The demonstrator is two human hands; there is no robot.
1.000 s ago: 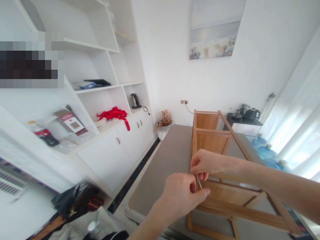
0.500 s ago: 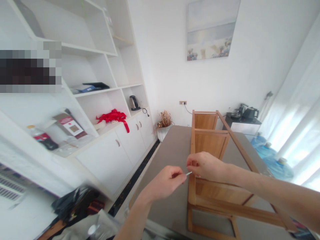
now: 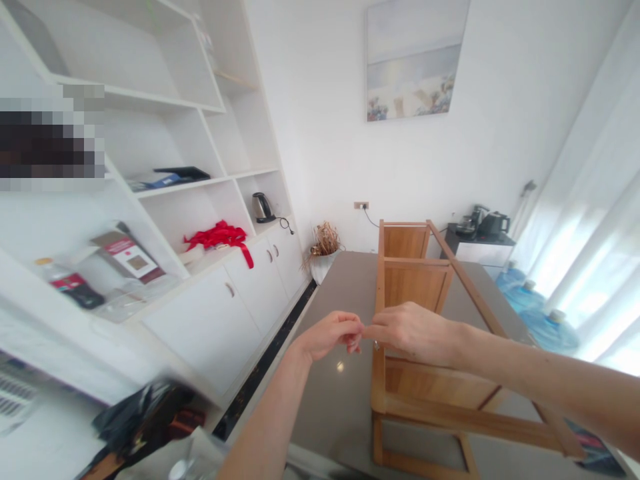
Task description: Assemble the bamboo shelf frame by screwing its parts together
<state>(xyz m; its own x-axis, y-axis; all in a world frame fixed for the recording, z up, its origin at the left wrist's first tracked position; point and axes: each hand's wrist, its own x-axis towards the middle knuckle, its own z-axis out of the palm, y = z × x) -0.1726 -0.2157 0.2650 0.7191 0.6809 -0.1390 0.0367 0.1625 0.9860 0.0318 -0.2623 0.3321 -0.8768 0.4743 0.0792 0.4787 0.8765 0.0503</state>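
Note:
My left hand [image 3: 333,335] is closed in a pinch, its fingertips meeting those of my right hand [image 3: 410,328] above the table's left part. My right hand is also closed, by the near upright rail of a brown wooden frame [image 3: 379,390]. What the fingers hold is hidden between them. A tiny shiny bit [image 3: 377,345] shows under my right hand, too small to name. The frame, with slatless wood panels [image 3: 417,287], lies on its side on the grey-brown table [image 3: 345,280]. A small bright spot shows on the tabletop, perhaps a reflection.
White shelving [image 3: 200,287] lines the left, bearing a cola bottle [image 3: 73,285], red ribbon [image 3: 220,235] and a kettle [image 3: 261,207]. Blue water jugs [image 3: 555,328] stand right of the table. Dark bags [image 3: 140,413] lie lower left. A blurred-out person is at far left.
My left hand has risen slightly, and my right hand's fingers have reached left to meet it. The thin pale piece that stuck out of my left fingers is now hidden. The view has shifted slightly.

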